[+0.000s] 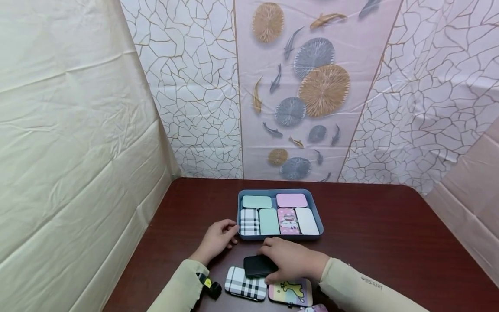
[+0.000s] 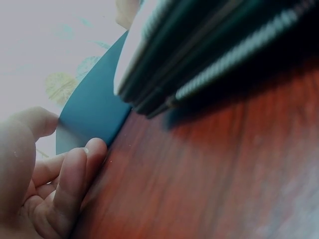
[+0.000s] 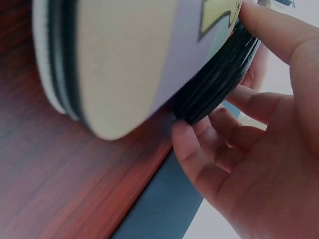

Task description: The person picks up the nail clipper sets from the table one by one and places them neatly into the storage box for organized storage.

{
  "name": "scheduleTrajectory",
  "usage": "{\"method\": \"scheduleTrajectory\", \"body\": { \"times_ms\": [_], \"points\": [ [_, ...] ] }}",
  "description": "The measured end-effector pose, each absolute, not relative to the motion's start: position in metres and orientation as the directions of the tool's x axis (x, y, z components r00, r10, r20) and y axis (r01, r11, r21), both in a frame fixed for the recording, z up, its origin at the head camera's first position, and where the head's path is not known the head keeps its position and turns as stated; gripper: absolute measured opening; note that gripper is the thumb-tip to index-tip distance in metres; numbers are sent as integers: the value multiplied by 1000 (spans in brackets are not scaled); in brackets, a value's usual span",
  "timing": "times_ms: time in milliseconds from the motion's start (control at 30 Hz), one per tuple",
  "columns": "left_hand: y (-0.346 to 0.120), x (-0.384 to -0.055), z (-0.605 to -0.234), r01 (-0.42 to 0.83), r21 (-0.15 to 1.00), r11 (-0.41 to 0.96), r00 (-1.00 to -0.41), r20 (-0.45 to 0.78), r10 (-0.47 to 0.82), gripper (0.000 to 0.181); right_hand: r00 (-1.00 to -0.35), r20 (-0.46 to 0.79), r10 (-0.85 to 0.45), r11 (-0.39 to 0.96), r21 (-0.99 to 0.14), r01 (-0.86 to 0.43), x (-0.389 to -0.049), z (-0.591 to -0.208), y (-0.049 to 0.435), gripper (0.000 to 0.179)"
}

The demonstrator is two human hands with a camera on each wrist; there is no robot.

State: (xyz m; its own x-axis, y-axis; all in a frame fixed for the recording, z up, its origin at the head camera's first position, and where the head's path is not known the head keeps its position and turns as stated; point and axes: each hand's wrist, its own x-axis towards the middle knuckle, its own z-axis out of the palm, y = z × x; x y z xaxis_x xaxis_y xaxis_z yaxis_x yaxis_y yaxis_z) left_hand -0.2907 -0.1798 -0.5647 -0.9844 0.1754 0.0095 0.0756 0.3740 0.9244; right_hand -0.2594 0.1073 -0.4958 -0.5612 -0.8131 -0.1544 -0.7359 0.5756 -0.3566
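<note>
Basically, a dark red counter [image 1: 362, 216] carries a blue tray [image 1: 308, 237] with six cases: mint case [image 1: 257, 202] back left, lilac case [image 1: 291, 200] back right; front row, left to right, checked case [image 1: 249, 222], green case [image 1: 269, 221], pink cartoon case [image 1: 287, 221], white case [image 1: 306, 221]. Right hand [image 1: 290, 258] has its grip clamped on a black case [image 1: 257, 266], in front of tray. Left hand [image 1: 219, 236]: grip loose, fingers touching tray's left side. Nearer: plaid case [image 1: 241, 284], giraffe case [image 1: 292, 291].
</note>
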Motion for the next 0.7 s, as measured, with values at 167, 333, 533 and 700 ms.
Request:
{"method": "scheduleTrajectory", "body": {
  "times_ms": [167,333,533,700],
  "points": [
    [-178,-291,-565,81,920,383,-984,13,177,39,-613,-150,-776,620,-360,-697,-255,-496,114,66],
    [-177,-292,-566,74,924,375,-984,6,180,38,-656,-137,-742,650,-382,-656,-252,-499,125,66],
    [-180,-292,-568,79,924,374,-984,11,179,38,-674,-137,-726,663,-398,-634,-251,-499,135,66],
    [-180,-292,-567,85,923,377,-984,17,180,37,-673,-127,-728,658,-405,-635,-252,-496,142,64]
  ]
}}
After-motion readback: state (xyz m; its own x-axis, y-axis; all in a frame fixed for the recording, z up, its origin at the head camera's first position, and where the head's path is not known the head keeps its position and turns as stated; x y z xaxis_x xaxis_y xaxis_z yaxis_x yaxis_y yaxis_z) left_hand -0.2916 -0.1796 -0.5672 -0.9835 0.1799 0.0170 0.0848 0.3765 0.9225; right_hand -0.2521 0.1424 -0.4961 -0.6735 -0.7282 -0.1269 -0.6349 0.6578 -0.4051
